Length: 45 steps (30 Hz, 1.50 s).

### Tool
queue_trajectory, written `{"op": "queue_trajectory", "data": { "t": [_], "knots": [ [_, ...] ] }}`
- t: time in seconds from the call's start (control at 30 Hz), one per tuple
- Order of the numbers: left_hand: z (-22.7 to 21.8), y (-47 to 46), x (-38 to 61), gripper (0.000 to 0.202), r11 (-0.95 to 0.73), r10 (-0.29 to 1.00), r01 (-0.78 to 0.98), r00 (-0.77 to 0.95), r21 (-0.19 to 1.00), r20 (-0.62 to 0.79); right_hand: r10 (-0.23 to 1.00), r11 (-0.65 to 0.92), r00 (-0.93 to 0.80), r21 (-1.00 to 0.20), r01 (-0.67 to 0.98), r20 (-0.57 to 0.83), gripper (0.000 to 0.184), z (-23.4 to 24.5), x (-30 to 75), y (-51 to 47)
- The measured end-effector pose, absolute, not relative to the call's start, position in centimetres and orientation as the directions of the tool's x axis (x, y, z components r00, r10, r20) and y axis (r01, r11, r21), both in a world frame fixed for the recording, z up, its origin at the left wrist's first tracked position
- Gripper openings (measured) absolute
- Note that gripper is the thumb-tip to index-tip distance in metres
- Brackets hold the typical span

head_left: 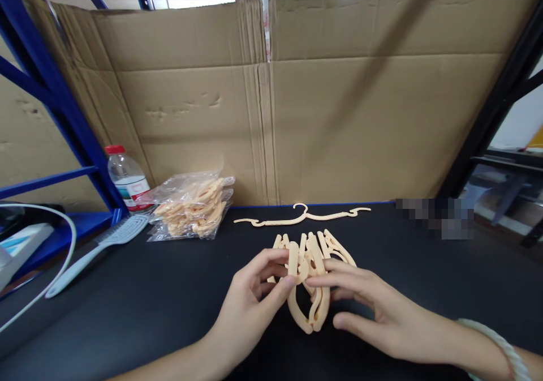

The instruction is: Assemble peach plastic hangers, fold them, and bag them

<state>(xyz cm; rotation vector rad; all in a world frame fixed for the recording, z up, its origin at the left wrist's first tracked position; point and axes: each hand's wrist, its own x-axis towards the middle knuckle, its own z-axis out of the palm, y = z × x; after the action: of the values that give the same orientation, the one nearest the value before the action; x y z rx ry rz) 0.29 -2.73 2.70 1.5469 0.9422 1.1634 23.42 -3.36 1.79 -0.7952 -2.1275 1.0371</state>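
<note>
A bundle of folded peach plastic hangers (pixel 311 282) lies on the black table (pixel 139 307) between my hands. My left hand (pixel 250 302) pinches its left side with thumb and fingers. From the right, my right hand (pixel 373 307) presses its fingers onto the bundle, thumb below. One unfolded peach hanger (pixel 302 215) lies flat behind the bundle, near the cardboard wall.
A clear plastic bag of more peach hangers (pixel 193 205) sits at the back left. A water bottle with a red cap (pixel 126 177) stands beside it. A grey hairbrush (pixel 95 245) lies at left. Cardboard sheets (pixel 322 103) wall the back; blue shelving frame (pixel 51 86) at left.
</note>
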Motion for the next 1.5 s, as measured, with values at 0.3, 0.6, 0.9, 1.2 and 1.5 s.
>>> {"op": "queue_trajectory", "data": {
  "t": [0.3,0.6,0.9,1.2,1.5],
  "knots": [
    [2.4,-2.2,0.4,0.030,-0.150,0.959,-0.049,0.237,0.988,0.157,0.719,0.520,-0.630,-0.828,0.208,0.293,0.030,3.4,23.4,-3.4],
    [1.6,-2.1,0.4,0.028,-0.185,0.953,0.030,0.251,0.982,0.172,0.722,0.480,-0.656,-0.842,0.245,0.221,0.027,3.7,23.1,-3.4],
    [2.4,-0.7,-0.8,0.030,-0.332,0.922,0.093,0.241,0.939,0.302,0.942,0.263,-0.275,-0.934,0.244,0.193,0.032,3.6,27.2,2.0],
    [1.4,1.3,-1.7,0.029,-0.281,0.955,0.152,0.147,0.948,0.259,0.988,0.105,-0.152,-0.751,0.652,0.007,0.039,1.5,30.9,5.6],
    [1.0,2.3,-2.2,0.027,-0.298,0.954,0.203,0.086,0.933,0.286,0.887,0.346,-0.231,-0.245,0.905,0.399,0.026,1.1,32.9,8.4]
  ]
}}
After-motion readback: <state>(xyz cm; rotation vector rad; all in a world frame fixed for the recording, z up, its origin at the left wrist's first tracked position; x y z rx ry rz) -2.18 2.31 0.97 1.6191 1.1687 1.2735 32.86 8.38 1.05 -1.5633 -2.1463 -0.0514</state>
